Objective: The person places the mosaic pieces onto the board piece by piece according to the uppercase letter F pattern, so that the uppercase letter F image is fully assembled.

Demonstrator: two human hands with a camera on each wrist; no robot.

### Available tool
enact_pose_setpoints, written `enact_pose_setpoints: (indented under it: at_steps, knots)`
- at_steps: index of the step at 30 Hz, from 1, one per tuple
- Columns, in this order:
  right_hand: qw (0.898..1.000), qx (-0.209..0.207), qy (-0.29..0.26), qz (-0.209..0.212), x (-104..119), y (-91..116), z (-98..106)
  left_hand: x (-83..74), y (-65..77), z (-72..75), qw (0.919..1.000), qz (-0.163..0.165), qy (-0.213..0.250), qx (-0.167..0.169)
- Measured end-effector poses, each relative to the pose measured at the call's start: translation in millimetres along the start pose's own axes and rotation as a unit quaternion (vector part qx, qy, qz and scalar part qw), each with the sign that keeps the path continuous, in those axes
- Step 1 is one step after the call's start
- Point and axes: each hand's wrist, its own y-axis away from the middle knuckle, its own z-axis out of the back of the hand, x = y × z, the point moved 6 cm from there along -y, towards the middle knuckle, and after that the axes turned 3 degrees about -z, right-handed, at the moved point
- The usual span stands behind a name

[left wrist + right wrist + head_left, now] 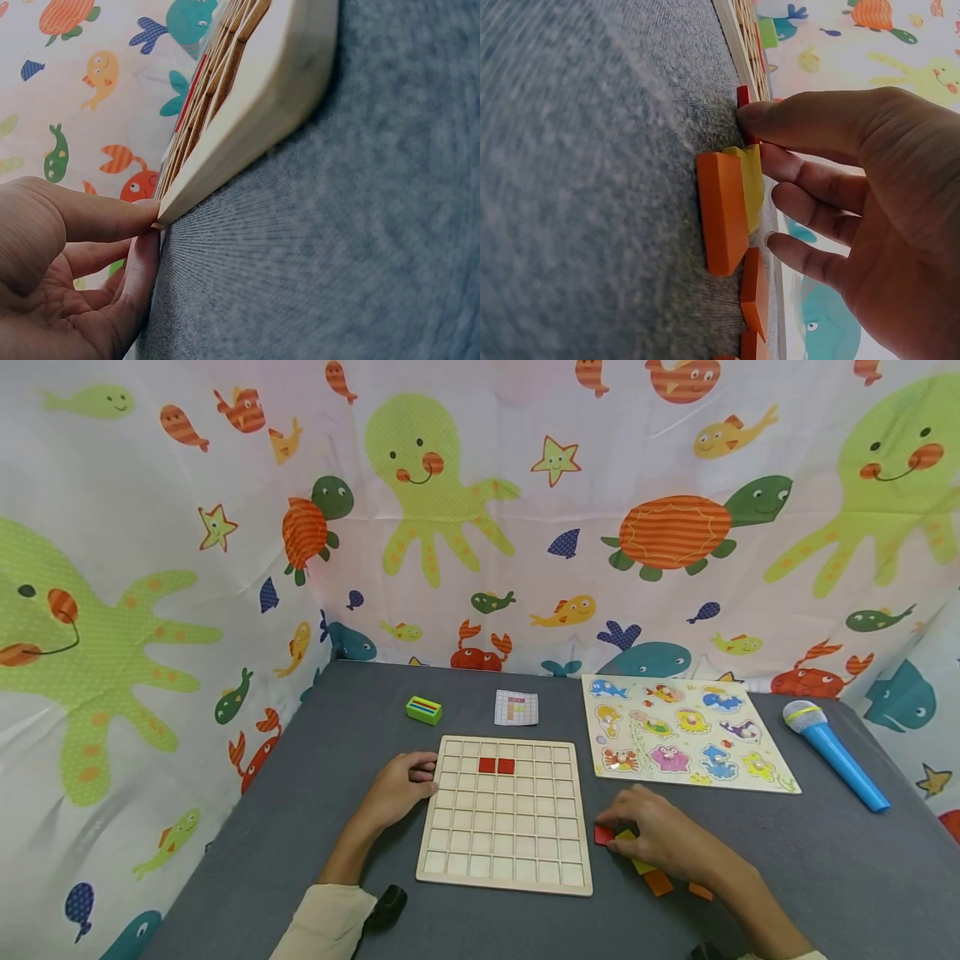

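A wooden grid board (pixel 504 843) lies flat on the grey table, with two red square tiles (pixel 487 765) side by side in its upper cells. My left hand (pixel 400 789) holds the board's left edge; in the left wrist view the thumb and a finger (pixel 142 262) meet at that edge. Just right of the board, my right hand (pixel 660 835) pinches another red tile (pixel 603 835) with the thumb on it, as the right wrist view shows. Yellow tiles (pixel 750 187) and orange tiles (pixel 722 214) lie under and beside this hand, some partly hidden.
Behind the board are a green block with coloured stripes (pixel 423 711) and a small card with a coloured grid pattern (pixel 517 707). A sea-animal puzzle board (pixel 693 735) lies at the back right, with a blue toy microphone (pixel 840 760) beyond it. A printed curtain (pixel 480 510) borders the table.
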Motion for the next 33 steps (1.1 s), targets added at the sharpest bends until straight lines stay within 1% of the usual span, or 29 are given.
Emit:
enact_pose_setpoints:
  at_steps: [7, 11, 15, 21, 27, 33]
  knots:
    - [1.0, -0.001, -0.009, -0.006, 0, -3, 1, 0.7, -0.8, 0.3, 1.0, 0.001, 0.001, 0.001]
    - [1.0, -0.008, -0.009, -0.01, 1, -9, 3, 0.3, -0.5, 1.2, 1.0, 0.0, 0.0, 0.001]
    - [1.0, -0.023, -0.011, -0.009, 5, -15, 5, 0.1, -0.4, 1.2, 1.0, -0.001, -0.004, 0.002]
    - [0.999, -0.047, -0.005, 0.009, 11, -24, 3, 0.1, -0.1, 1.3, 1.0, -0.003, -0.003, 0.001]
    - [0.998, -0.063, 0.0, 0.008, 15, -34, 2, 0.6, -0.7, -0.1, 1.0, 0.001, 0.003, 0.002]
    - [0.996, -0.082, -0.005, 0.024, 22, -44, 2, 0.1, -0.4, 0.5, 1.0, -0.001, 0.003, 0.001]
